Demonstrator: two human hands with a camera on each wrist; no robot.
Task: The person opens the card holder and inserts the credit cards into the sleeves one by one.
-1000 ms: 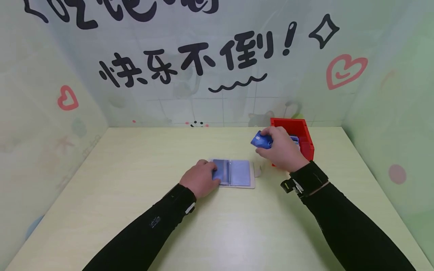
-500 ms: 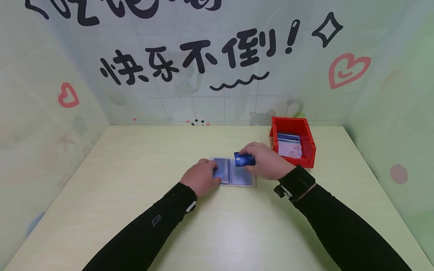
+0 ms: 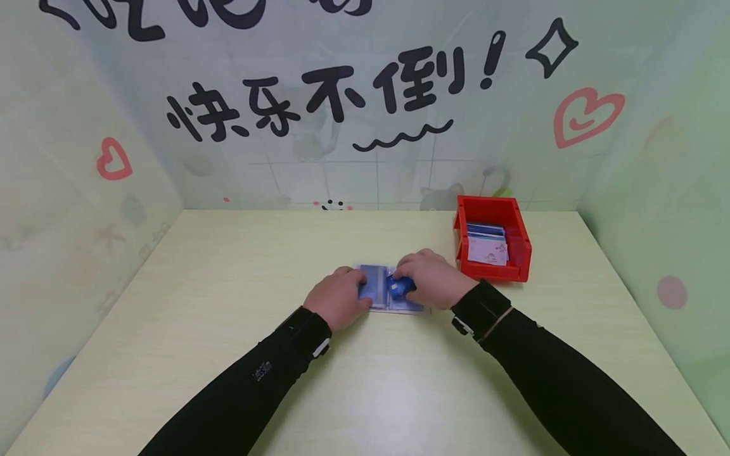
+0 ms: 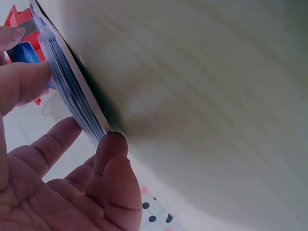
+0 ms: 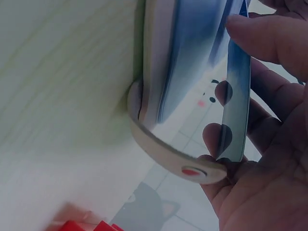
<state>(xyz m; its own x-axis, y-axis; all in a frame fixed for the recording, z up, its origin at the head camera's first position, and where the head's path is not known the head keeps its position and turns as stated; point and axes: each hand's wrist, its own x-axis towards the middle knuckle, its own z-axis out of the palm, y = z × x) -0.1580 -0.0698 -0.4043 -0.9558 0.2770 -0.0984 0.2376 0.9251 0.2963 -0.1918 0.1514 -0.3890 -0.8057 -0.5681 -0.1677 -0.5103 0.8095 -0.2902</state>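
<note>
An open card holder (image 3: 374,284) with clear sleeves lies on the table. My left hand (image 3: 339,299) holds its left side. In the left wrist view, the stacked sleeves (image 4: 77,94) are edge-on, with thumb and fingers around them. My right hand (image 3: 431,278) pinches a blue card (image 3: 401,289) over the holder's middle and right sleeve. The right wrist view shows that card (image 5: 236,106) on edge between thumb and fingers, close to the sleeves; whether its edge is inside one I cannot tell. A pale strap with a snap button (image 5: 166,151) curves out from the holder, close to the right fingertips.
To the right rear stands a red bin (image 3: 496,273) with several cards (image 3: 487,249) in it. The pale wooden table (image 3: 239,266) is bounded by printed walls (image 3: 319,183) at the back and both sides.
From beside the red bin, my right hand has moved left with the blue card to the middle of the card holder. The left hand stays on the holder's left side.
</note>
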